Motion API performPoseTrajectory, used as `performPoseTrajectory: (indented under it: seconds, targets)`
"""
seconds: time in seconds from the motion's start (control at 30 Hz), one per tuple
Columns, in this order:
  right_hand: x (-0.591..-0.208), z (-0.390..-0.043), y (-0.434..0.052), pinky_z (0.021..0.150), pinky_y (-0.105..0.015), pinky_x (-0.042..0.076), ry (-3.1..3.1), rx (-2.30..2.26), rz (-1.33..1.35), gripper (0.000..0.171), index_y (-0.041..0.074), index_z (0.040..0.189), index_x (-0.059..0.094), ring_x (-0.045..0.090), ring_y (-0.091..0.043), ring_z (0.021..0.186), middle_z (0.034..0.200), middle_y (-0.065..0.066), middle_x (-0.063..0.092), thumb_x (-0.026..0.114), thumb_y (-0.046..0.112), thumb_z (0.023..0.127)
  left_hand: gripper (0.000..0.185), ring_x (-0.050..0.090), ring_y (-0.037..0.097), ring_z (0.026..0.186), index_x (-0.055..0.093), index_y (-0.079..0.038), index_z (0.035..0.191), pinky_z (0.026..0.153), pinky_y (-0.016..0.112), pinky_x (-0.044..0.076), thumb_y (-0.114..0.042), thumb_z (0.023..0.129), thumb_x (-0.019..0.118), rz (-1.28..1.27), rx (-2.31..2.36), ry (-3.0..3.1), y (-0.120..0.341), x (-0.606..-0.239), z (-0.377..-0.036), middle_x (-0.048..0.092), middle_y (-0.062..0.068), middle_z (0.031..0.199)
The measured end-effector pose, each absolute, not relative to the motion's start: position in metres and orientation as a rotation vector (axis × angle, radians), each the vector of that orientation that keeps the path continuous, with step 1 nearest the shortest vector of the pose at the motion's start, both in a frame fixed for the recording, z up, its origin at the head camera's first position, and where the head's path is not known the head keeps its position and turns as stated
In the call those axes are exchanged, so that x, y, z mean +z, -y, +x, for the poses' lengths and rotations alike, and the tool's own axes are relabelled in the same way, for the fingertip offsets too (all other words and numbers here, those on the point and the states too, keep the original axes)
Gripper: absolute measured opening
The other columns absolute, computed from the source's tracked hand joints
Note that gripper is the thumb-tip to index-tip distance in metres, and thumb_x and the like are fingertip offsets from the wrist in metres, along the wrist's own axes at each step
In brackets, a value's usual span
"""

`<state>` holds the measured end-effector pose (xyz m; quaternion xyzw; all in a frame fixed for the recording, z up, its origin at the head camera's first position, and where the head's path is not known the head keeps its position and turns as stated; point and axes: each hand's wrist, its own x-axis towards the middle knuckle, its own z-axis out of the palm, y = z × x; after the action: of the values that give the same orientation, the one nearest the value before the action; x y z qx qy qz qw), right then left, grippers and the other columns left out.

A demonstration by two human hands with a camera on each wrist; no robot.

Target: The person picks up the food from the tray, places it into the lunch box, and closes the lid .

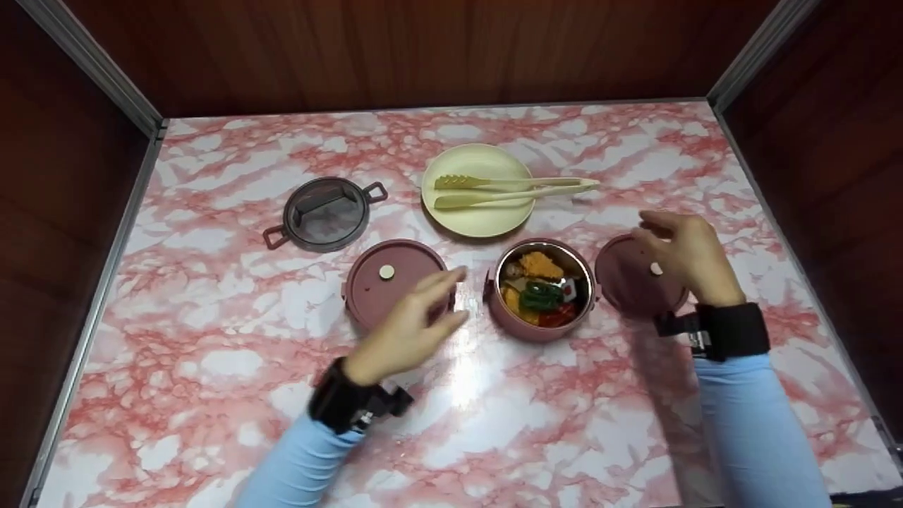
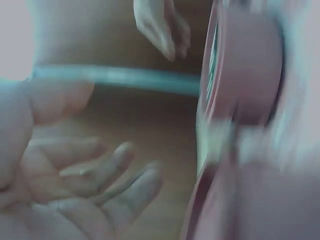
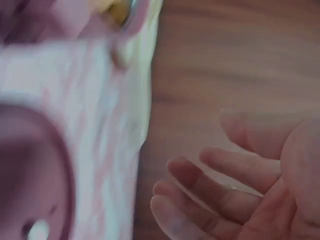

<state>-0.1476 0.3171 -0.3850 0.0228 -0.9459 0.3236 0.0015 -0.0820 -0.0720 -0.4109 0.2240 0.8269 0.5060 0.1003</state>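
My left hand hovers over the front right part of a closed dark-pink pot, fingers spread and nothing held. Its thumb and fingers stand well apart in the left wrist view. To the right sits an uncovered dark-pink pot, filled with orange, green, red and yellow food pieces. Above a flat dark-pink lid with a pale knob, my right hand is raised with loosely bent fingers. No object lies between those fingers in the right wrist view.
A pale yellow plate behind the pots carries cream tongs, their handle end sticking out to the right. At back left stands a round dark-rimmed vessel with two side handles. Dark wooden walls enclose the marbled table.
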Motion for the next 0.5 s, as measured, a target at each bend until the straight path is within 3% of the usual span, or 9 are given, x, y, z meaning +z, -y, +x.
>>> performPoseTrajectory:
  seconds: [0.13, 0.27, 0.5]
  targets:
    - [-0.402, -0.143, -0.343, 0.083, -0.049, 0.048, 3.044, 0.976, -0.117, 0.059, -0.001, 0.141, 0.053, 0.062, -0.04, 0.104, 0.121, -0.028, 0.063, 0.057, 0.04, 0.099, 0.059, 0.039, 0.029, 0.138, 0.032, 0.001, 0.152, 0.111, 0.033, 0.035, -0.016, 0.101, 0.057, 0.651, 1.634, -2.393, 0.032, -0.427, -0.083, 0.031, 0.019, 0.156]
    - [-0.417, -0.14, -0.358, 0.085, -0.055, 0.048, 3.088, 0.895, -0.187, 0.053, -0.007, 0.138, 0.053, 0.059, -0.047, 0.106, 0.121, -0.033, 0.061, 0.057, 0.031, 0.1, 0.061, 0.025, 0.03, 0.145, 0.026, 0.002, 0.153, 0.118, 0.036, 0.019, -0.014, 0.101, 0.054, 0.527, 1.659, -2.417, 0.003, -0.442, -0.089, 0.024, 0.019, 0.159]
    - [-0.432, -0.14, -0.375, 0.086, -0.06, 0.046, 3.137, 0.741, -0.322, 0.05, -0.013, 0.134, 0.052, 0.056, -0.053, 0.103, 0.116, -0.038, 0.059, 0.058, 0.022, 0.099, 0.058, 0.02, 0.034, 0.146, 0.019, 0.007, 0.153, 0.119, 0.039, 0.015, -0.003, 0.102, 0.044, 0.382, 1.683, -2.459, -0.02, -0.463, -0.1, 0.017, 0.026, 0.159]
